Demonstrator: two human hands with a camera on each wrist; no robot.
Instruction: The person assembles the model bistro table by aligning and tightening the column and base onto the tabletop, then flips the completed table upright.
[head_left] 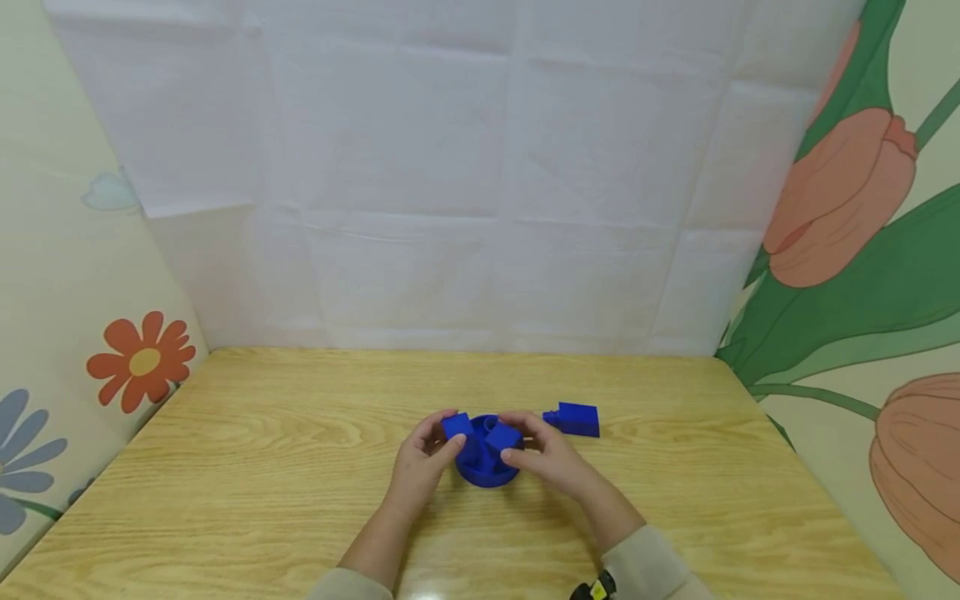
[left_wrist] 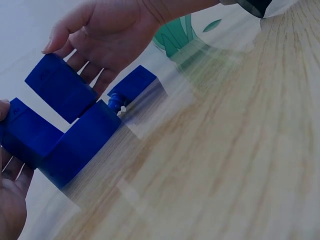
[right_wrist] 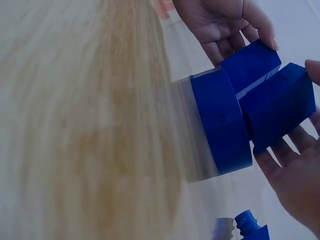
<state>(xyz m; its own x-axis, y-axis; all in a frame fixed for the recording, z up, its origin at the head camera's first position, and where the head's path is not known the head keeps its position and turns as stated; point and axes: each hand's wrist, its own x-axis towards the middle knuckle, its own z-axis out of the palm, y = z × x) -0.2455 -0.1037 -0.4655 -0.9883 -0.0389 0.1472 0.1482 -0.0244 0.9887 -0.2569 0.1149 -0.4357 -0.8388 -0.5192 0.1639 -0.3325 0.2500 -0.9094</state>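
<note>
A round blue base (head_left: 487, 479) with a raised rim stands on the table between the two hands. My left hand (head_left: 415, 468) holds a blue rectangular block (head_left: 457, 426) at the base's left side, thumb on the near face and fingers behind. On the right side, my right hand (head_left: 553, 458) grips a similar blue block (head_left: 503, 438) between thumb and fingers. Both blocks are tilted, their lower ends within the rim; how they join the base is hidden. A small round socket (head_left: 491, 423) shows behind them. Embossed marks, too small to read, are on the blocks in the left wrist view.
Another blue block (head_left: 579, 420) with a threaded neck lies on the wooden table (head_left: 300, 450) just beyond my right hand. White cloth (head_left: 465, 183) hangs behind the table, and flower-patterned walls stand at both sides.
</note>
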